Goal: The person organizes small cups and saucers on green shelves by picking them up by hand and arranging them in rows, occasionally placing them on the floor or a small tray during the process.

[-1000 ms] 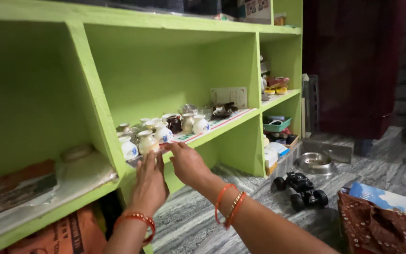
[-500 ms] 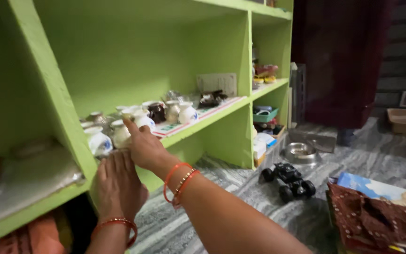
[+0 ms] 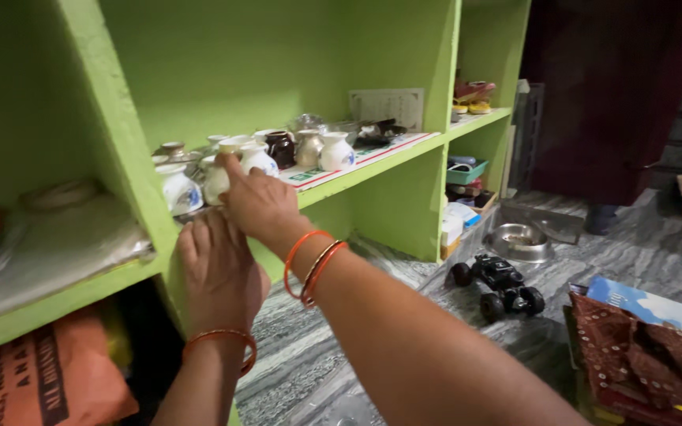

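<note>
Since the earlier frame our view has swung closer to the shelf point(image 3: 372, 170), and our right hand point(image 3: 258, 207) has moved up from the ledge to the pots. It now rests open, fingers stretched, its fingertips touching a white pot point(image 3: 216, 180); it closes on nothing that we can see. Our left hand point(image 3: 219, 268) lies just below it, flat and released against the shelf's front edge, holding nothing. Judging by this, the handling of the pots is only beginning: none is lifted, and all stand upright on the shelf. Just left of the right hand stands another white pot point(image 3: 177, 191); just beyond its fingertips is a third point(image 3: 258, 160), then a dark pot point(image 3: 280, 148) and a pale jar point(image 3: 335, 152) farther right. They stand close together, so the neighbours crowd any grasp. Well to the right, below the hands, a toy truck point(image 3: 497, 285) and a steel bowl point(image 3: 519, 242) sit on the floor.
</note>
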